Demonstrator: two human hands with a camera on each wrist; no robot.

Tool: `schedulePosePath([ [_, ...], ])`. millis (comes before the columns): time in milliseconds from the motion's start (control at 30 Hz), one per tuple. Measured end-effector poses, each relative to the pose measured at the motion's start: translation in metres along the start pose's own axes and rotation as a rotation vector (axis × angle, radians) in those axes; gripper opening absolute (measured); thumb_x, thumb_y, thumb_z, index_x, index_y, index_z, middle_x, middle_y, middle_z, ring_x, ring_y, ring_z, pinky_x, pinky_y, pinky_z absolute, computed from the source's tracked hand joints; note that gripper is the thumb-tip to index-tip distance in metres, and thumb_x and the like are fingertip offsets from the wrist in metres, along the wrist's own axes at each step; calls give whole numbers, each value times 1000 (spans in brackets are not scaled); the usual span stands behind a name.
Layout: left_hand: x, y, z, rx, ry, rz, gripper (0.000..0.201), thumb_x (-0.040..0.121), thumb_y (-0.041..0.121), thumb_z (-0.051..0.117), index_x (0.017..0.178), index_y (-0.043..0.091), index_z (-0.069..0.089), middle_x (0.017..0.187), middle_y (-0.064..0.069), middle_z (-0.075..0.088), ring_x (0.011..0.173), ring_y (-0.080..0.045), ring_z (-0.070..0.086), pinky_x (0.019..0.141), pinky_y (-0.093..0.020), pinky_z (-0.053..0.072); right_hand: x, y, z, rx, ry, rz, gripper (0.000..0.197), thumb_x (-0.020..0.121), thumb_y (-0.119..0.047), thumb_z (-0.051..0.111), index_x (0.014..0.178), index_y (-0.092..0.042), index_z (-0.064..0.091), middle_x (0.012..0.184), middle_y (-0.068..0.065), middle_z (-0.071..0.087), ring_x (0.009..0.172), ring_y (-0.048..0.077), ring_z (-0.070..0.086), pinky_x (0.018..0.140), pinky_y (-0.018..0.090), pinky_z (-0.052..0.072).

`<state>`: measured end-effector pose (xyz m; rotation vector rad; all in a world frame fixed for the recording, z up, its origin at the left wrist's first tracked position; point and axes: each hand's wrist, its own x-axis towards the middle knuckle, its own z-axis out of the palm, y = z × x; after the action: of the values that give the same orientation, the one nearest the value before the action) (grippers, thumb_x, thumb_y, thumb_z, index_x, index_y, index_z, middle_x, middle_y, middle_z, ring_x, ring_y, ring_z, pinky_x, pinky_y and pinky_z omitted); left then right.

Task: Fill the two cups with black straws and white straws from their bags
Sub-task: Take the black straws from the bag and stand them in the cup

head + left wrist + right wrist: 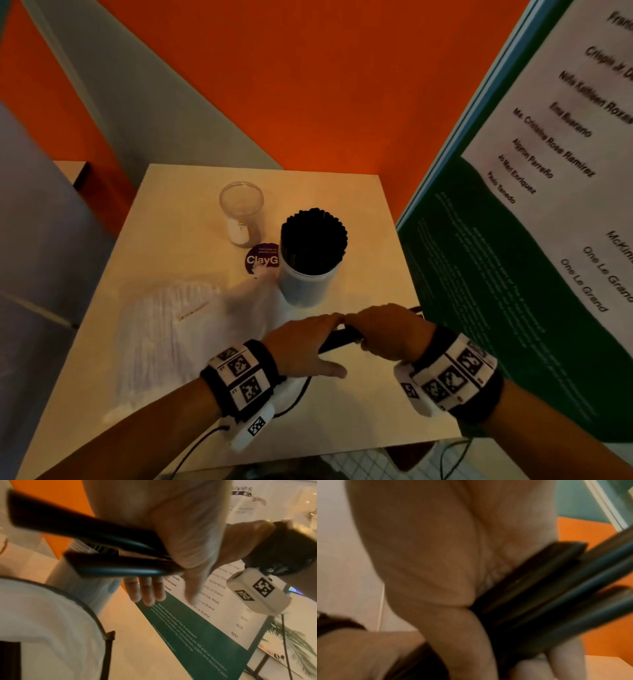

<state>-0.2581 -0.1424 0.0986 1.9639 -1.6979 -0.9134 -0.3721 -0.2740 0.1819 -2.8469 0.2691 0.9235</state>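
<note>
A cup (308, 284) packed with black straws (313, 236) stands mid-table. Behind it to the left is a clear cup (241, 212) with no straws in it. A clear bag of white straws (164, 329) lies flat on the left of the table. Near the front edge, my left hand (305, 342) and right hand (390, 334) meet over a small bundle of black straws (339, 339) held level. Both hands grip it, one at each end. The bundle (106, 566) runs into my left palm, and in the right wrist view the bundle (547, 595) crosses my curled right fingers (530, 669).
A purple round sticker (262, 258) lies between the cups. Loose clear plastic (253, 298) spreads from the bag toward the filled cup. A green and white poster board (513, 240) stands close along the table's right side. Orange wall behind. The table's front edge (342, 452) is just below my wrists.
</note>
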Motion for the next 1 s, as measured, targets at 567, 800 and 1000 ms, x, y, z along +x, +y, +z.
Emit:
schedulePosePath([
  [567,-1,-22,-18,-14,225,-46,14,93,26,56,81,19,52,64,3,53,54,-6,45,53,-13,34,20,13,-3,1356,622,-79,97,78,-80,4,94,-11,71,100,-2,72,97,6,65,95,29,47],
  [800,-4,-28,-25,-68,352,-43,8,94,24,56,89,19,56,71,-2,61,63,-14,55,57,-15,35,20,10,4,1756,666,-285,39,97,-42,42,106,-7,59,118,18,60,121,35,53,106,58,37],
  [1000,12,-22,-33,-301,422,-51,18,92,36,59,106,29,51,89,9,61,79,-6,58,66,-20,42,25,-9,-11,1682,811,-351,29,91,15,43,104,-10,42,100,17,52,106,33,57,101,49,45],
])
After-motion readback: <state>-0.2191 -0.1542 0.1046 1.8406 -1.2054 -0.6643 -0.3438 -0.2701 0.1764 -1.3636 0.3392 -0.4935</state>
